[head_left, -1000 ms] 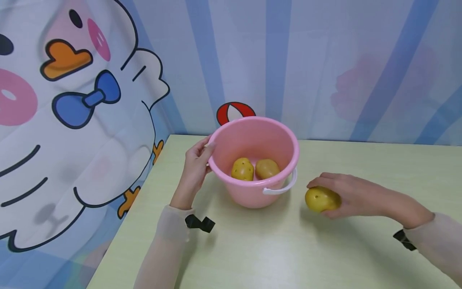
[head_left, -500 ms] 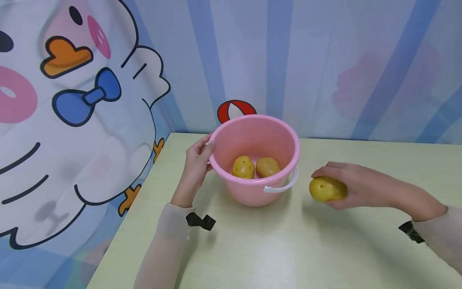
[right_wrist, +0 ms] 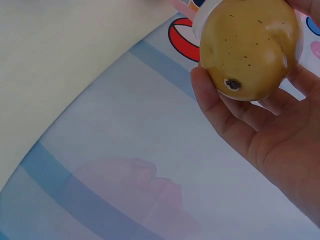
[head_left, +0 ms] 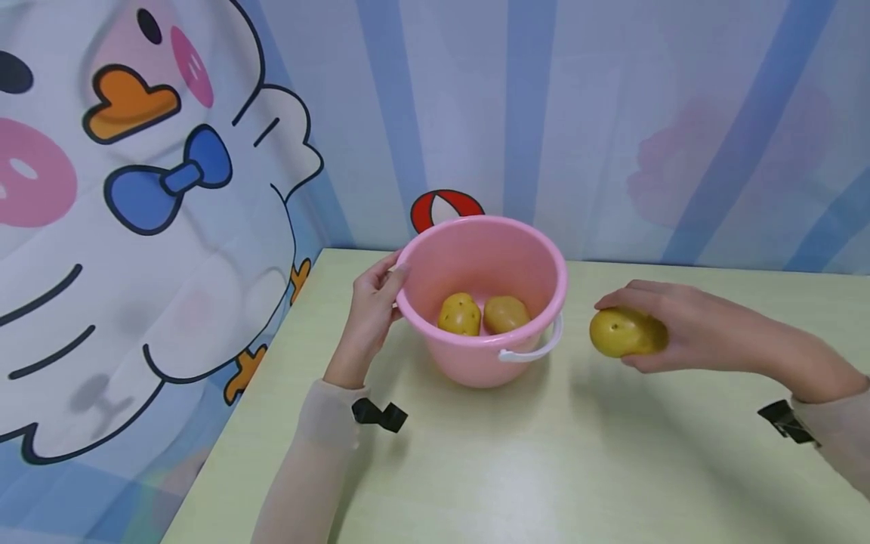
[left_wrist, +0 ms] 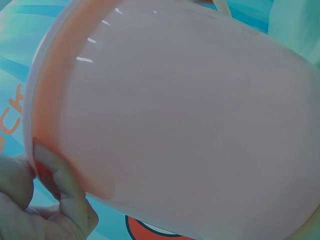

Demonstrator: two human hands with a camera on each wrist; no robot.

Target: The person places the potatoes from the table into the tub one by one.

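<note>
My left hand (head_left: 370,306) pinches the left rim of a pink bucket (head_left: 479,363), thumb inside and fingers outside. In the left wrist view the bucket's wall (left_wrist: 190,115) fills most of the picture. Inside lie a yellow, potato-like lump with dark dimples (head_left: 459,314) and a smoother tan oval one (head_left: 506,314), side by side. Right of the bucket, my right hand (head_left: 707,325) grips a yellow pear (head_left: 621,332) above the table. Seen from the right wrist, the pear (right_wrist: 250,47) has small specks and a dark blossom end, with fingers curled round it.
A white handle (head_left: 533,351) hangs at the bucket's front right. Beneath is a pale yellow-green table (head_left: 476,468). A blue striped cloth (head_left: 598,136) with a printed white cartoon bird (head_left: 204,317) stands close behind and to the left.
My right hand has moved back and to the right, carrying the pear higher and farther from the bucket. My left hand and the bucket stay in place; the view shifts slightly.
</note>
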